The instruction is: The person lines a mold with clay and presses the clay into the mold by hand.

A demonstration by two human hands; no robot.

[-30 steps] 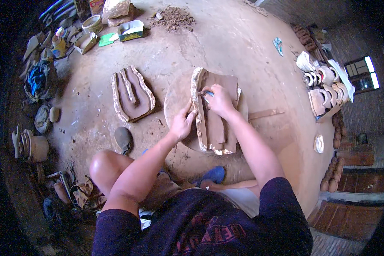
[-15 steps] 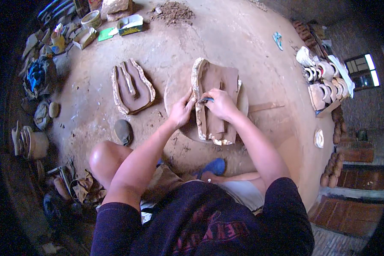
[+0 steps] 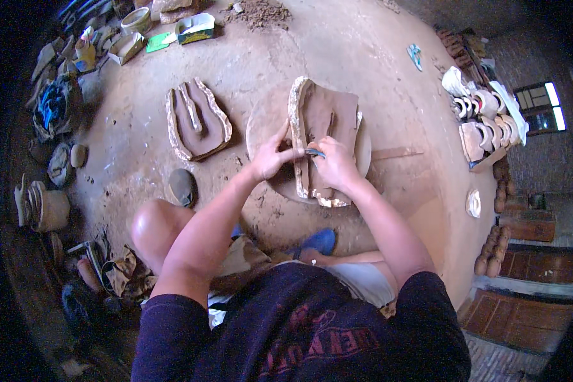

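"Looking down from the head view, where was the piece?"

"The pale-rimmed mould (image 3: 298,105) lay on a round disc (image 3: 260,118) on the floor (image 3: 375,70), in front of the sitter. Brown clay (image 3: 345,114) lined it. A second mould (image 3: 170,121) sat apart, to the left."

"And the hands?"

"The left hand (image 3: 270,159) was spread at the near stretch of the left wall, fingers by its outside, thumb reaching across the rim. I couldn't tell how hard it pressed. The right hand (image 3: 334,167) pinched a small blue tool (image 3: 315,153) over the clay, just inside that wall."

"How would it have handled?"

"Heavy, I'd have guessed, with stiff walls. The rim looked rough and chipped, so probably brittle at the edges. The clay seemed soft enough to dent under a thumb."

"Where would you have taken hold?"

"Low on both outer walls, palms flat, well clear of the crumbly lip and the clay's free edge."
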